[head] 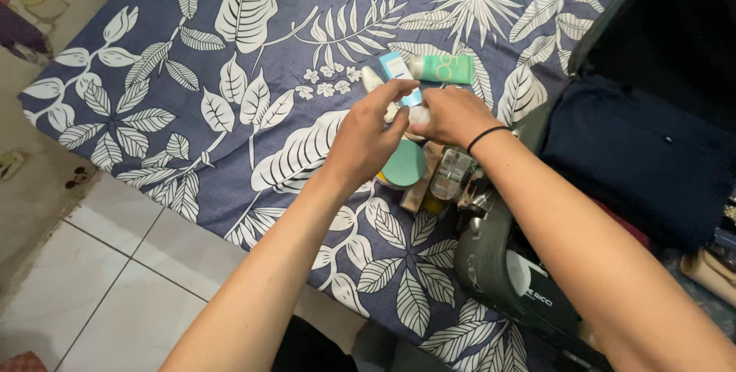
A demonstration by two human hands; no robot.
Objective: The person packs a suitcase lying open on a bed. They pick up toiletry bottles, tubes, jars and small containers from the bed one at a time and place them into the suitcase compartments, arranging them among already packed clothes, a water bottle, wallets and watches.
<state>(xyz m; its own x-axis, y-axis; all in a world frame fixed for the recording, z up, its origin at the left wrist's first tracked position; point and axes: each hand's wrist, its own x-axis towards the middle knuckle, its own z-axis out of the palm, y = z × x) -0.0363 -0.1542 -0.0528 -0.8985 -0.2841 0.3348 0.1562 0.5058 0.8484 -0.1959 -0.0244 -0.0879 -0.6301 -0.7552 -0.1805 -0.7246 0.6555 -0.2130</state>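
Note:
My left hand [369, 136] and my right hand [452, 113] meet over a cluster of toiletries on a bed with a navy leaf-print sheet [230, 73]. Both close around a small white object [418, 115] between the fingertips; its shape is mostly hidden. A black band circles my right wrist. Just beyond the fingers lie a blue tube [399, 73], a teal tube [443, 69] and a small white bottle [372, 78]. Beneath my hands sit a round teal-lidded jar [404, 165] and a clear glass perfume bottle [451, 175].
An open dark suitcase [506, 280] lies at the right with navy clothing [636, 149] inside. White floor tiles [100, 280] show at lower left, and a patterned wall [31, 19] stands at the far left.

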